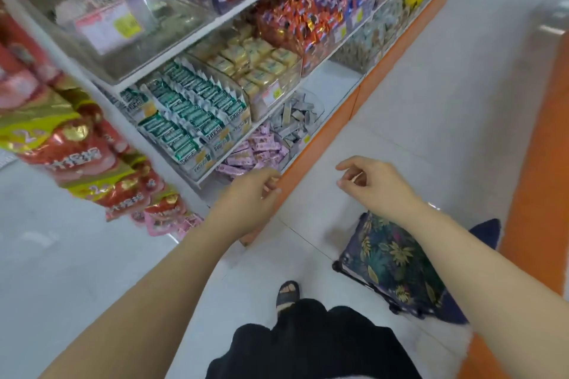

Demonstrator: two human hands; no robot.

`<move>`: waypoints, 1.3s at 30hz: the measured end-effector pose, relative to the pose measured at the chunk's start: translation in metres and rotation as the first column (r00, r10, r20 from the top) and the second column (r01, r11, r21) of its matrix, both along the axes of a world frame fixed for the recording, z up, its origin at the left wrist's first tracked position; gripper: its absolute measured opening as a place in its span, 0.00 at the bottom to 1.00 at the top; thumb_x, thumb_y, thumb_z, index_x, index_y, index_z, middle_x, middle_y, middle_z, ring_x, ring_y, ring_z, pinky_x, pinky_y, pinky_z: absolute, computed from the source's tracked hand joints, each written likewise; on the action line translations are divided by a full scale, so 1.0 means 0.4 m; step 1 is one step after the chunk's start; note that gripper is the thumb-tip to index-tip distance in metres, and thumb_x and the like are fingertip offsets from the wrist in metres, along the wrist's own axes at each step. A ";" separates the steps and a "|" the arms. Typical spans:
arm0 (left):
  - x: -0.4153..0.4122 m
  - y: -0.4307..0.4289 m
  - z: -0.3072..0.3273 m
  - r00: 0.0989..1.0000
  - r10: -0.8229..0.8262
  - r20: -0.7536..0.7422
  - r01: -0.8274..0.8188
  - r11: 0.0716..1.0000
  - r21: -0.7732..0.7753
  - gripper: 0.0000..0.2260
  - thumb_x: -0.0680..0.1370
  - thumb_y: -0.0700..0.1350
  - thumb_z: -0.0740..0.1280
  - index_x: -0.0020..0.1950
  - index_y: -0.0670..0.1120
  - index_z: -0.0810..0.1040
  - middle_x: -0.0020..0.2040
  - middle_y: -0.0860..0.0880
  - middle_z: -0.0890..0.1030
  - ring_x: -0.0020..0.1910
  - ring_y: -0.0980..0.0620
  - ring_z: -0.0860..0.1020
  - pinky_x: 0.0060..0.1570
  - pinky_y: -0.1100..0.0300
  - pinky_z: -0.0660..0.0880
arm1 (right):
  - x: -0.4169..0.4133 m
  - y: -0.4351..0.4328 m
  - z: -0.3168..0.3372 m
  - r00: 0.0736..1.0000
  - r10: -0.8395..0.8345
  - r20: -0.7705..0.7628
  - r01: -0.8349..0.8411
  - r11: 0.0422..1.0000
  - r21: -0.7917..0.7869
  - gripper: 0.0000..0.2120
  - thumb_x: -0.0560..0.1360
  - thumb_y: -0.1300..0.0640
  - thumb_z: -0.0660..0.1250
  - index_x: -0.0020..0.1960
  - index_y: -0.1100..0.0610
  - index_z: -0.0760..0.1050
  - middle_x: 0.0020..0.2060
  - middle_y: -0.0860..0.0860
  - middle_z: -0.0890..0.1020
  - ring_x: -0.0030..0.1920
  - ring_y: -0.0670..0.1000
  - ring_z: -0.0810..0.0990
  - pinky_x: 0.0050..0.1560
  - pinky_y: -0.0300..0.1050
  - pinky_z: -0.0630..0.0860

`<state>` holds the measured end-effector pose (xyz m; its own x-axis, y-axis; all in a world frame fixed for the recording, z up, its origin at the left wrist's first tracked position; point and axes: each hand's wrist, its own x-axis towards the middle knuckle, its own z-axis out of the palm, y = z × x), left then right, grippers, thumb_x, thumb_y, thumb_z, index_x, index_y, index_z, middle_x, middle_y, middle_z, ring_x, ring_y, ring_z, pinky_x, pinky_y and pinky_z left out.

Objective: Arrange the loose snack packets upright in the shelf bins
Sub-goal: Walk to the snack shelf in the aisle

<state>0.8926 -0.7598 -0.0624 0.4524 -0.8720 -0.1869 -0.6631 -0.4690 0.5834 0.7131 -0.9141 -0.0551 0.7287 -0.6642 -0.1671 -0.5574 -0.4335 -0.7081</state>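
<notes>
Clear shelf bins hold snack packets: green-and-white packets standing in rows, pale yellow packets, pink packets lying loose in the bottom bin, grey packets heaped beside them. My left hand hovers at the shelf's bottom front edge, just below the pink packets, fingers loosely curled and holding nothing. My right hand hangs over the floor to the right of the shelf, fingers loosely curled, also holding nothing.
The shelf's orange base runs along a pale tiled floor. Red and yellow bagged snacks hang at the left. A leaf-patterned stool stands below my right forearm. An orange-red packet bin sits further back.
</notes>
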 end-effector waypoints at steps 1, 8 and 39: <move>0.022 -0.025 0.002 1.000 -0.012 -0.014 0.013 1.000 0.007 0.15 0.80 0.48 0.63 0.67 0.51 0.73 0.50 0.56 0.75 0.49 0.56 0.75 0.49 0.59 0.73 | 0.020 -0.019 0.000 1.000 -0.005 0.000 0.005 1.000 0.002 0.11 0.75 0.56 0.67 0.57 0.52 0.77 0.39 0.43 0.78 0.35 0.42 0.75 0.43 0.37 0.70; 0.133 -0.145 -0.013 0.999 -0.034 -0.013 0.034 0.999 0.005 0.15 0.79 0.47 0.62 0.66 0.54 0.73 0.48 0.61 0.74 0.48 0.58 0.75 0.50 0.56 0.76 | 0.158 -0.167 -0.002 0.998 0.054 -0.025 -0.054 0.999 0.002 0.11 0.76 0.56 0.67 0.57 0.52 0.77 0.42 0.45 0.80 0.34 0.41 0.74 0.38 0.32 0.70; 0.216 -0.512 -0.391 0.732 0.682 -0.015 -0.676 0.728 0.111 0.15 0.80 0.48 0.59 0.67 0.57 0.70 0.60 0.57 0.77 0.55 0.57 0.78 0.55 0.59 0.75 | 0.696 -0.716 -0.333 0.384 0.817 -0.429 -0.874 0.472 0.118 0.14 0.76 0.52 0.66 0.60 0.55 0.75 0.51 0.48 0.80 0.47 0.48 0.78 0.49 0.41 0.74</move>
